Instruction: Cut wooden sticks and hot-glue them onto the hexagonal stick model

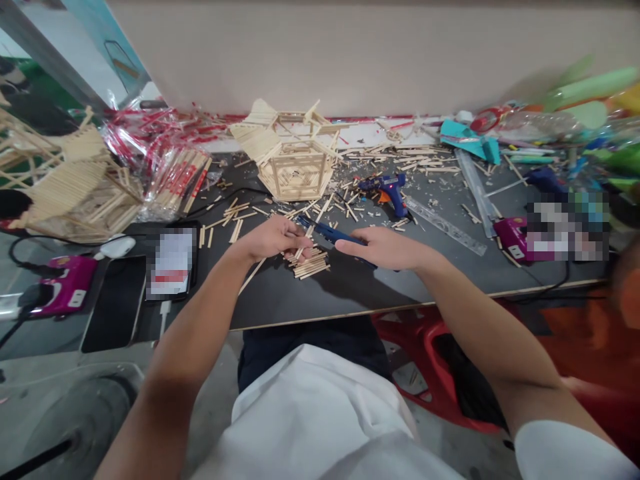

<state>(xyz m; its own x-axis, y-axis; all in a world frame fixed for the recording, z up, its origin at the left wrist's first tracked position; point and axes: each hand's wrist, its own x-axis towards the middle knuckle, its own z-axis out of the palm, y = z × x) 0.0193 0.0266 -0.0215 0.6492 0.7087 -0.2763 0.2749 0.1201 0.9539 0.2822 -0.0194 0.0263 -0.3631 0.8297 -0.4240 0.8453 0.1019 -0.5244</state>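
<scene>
My left hand (273,238) is closed in a pinch on a thin wooden stick (319,215) that slants up from the fingers. My right hand (387,247) wraps round the blue handles of a pair of cutting pliers (327,231), whose jaws point left and lie close to the stick. Whether the jaws touch it I cannot tell. Just below the left fingers lies a small row of short cut sticks (313,268). Behind the hands stands a lantern-like wooden stick model (295,173) with open framed sides.
A blue hot glue gun (393,190) and a clear ruler (447,227) lie right of the model. Phones (114,303) and a purple power strip (67,283) sit at left. Packs of wrapped chopsticks (177,177) stand behind them. Stick scraps (420,159) litter the dark table (280,300).
</scene>
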